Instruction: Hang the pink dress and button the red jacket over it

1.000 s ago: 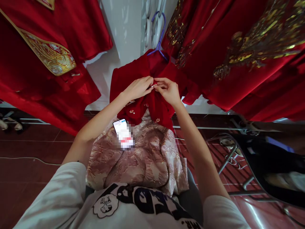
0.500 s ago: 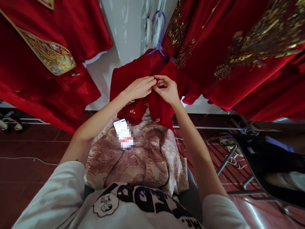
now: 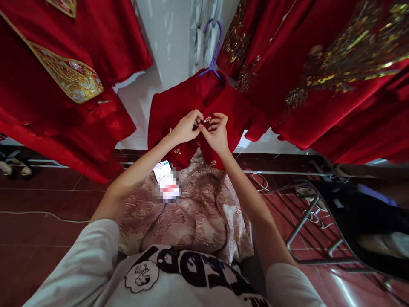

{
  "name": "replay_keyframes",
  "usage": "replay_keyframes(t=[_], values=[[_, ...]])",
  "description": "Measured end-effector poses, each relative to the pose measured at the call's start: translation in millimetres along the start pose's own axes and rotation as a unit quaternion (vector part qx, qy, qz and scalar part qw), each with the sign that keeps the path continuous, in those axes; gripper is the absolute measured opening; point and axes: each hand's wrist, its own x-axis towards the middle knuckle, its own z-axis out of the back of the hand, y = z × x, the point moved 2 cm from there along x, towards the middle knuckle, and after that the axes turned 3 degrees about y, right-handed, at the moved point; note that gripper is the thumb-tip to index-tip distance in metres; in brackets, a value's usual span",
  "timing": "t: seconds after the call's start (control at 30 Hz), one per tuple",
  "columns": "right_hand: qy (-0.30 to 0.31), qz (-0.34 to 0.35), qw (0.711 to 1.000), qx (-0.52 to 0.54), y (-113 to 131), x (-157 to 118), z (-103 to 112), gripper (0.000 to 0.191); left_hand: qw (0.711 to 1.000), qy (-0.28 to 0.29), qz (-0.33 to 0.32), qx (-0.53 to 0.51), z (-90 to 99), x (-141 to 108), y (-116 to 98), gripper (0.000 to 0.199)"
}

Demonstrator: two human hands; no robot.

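One gold floral jacket ornament [image 3: 208, 119] reappears, exposed for handling, between left hand [image 3: 188, 127] and right hand [image 3: 217, 136]; fingers curled, pinch unclear.

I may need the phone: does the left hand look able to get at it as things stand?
Probably yes: the phone lies face up on the patterned fabric, closer in than the left hand, with nothing visible on it. The hand would first have to leave the red garment.
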Motion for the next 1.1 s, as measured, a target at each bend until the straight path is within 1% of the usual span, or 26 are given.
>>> replay_keyframes(t=[0.07, 0.17, 0.23, 0.3, 0.33, 0.4, 0.47, 0.53, 0.6, 0.67, 0.73, 0.8, 0.87, 0.9, 0.97, 1.03, 1.1], values=[[0.009, -0.027, 0.999, -0.024, -4.8, -18.1, 3.9, 0.063, 0.999, 0.024, 0.037, -0.025, -6.5, -9.2, 8.3, 0.027], [0.048, -0.091, 0.994, -0.045, -11.4, -36.9, 13.2, 0.053, 0.988, 0.062, 0.119, -0.079, -16.7, -20.6, 17.1, 0.023], [0.065, -0.137, 0.988, -0.019, -14.1, -43.1, 21.1, 0.044, 0.976, 0.092, 0.15, -0.125, -21.5, -25.9, 15.7, 0.024], [0.076, -0.166, 0.982, 0.046, -14.3, -46.5, 29.5, 0.039, 0.964, 0.133, 0.148, -0.176, -24.4, -30.3, 7.9, 0.025], [0.085, -0.17, 0.978, 0.083, -13.2, -47.9, 33.6, 0.038, 0.956, 0.158, 0.141, -0.202, -25.6, -32.8, 2.6, 0.023], [0.101, -0.152, 0.974, 0.137, -8.6, -51.4, 42.0, 0.039, 0.934, 0.205, 0.139, -0.257, -28.3, -39.2, -7.8, 0.021], [0.094, -0.119, 0.977, 0.148, -1.5, -55.8, 50.2, 0.038, 0.908, 0.231, 0.158, -0.311, -31.1, -47.3, -14.0, 0.021], [0.068, -0.09, 0.987, 0.11, 7.4, -60.2, 56.7, 0.033, 0.896, 0.216, 0.185, -0.342, -32.3, -55.6, -14.3, 0.019], [0.049, -0.065, 0.995, 0.057, 17.8, -63.8, 59.1, 0.026, 0.905, 0.166, 0.203, -0.335, -29.6, -62.8, -10.3, 0.019], [0.067, -0.048, 0.996, 0.038, 28.0, -66.7, 55.0, 0.018, 0.921, 0.113, 0.214, -0.306, -23.4, -68.4, -5.7, 0.02], [0.116, -0.052, 0.99, 0.066, 35.4, -69.3, 44.1, 0.018, 0.929, 0.085, 0.221, -0.285, -15.7, -72.6, -3.2, 0.02], [0.152, -0.07, 0.982, 0.091, 39.0, -71.2, 29.1, 0.03, 0.933, 0.08, 0.221, -0.273, -8.5, -75.5, -3.7, 0.021], [0.147, -0.089, 0.981, 0.09, 38.7, -71.1, 13.2, 0.044, 0.937, 0.085, 0.214, -0.264, -2.8, -77.8, -5.8, 0.021], [0.138, -0.096, 0.982, 0.084, 37.7, -70.1, 5.5, 0.049, 0.939, 0.088, 0.21, -0.258, -0.4, -78.9, -6.9, 0.021], [0.125, -0.104, 0.984, 0.073, 35.3, -66.9, -8.4, 0.05, 0.945, 0.091, 0.204, -0.24, 3.3, -81.2, -8.2, 0.02], [0.116, -0.103, 0.985, 0.068, 33.8, -62.5, -18.5, 0.045, 0.954, 0.087, 0.199, -0.207, 6.6, -83.3, -8.0, 0.022], [0.106, -0.096, 0.988, 0.065, 33.8, -57.5, -23.9, 0.038, 0.963, 0.074, 0.198, -0.168, 9.4, -84.7, -6.0, 0.022]])
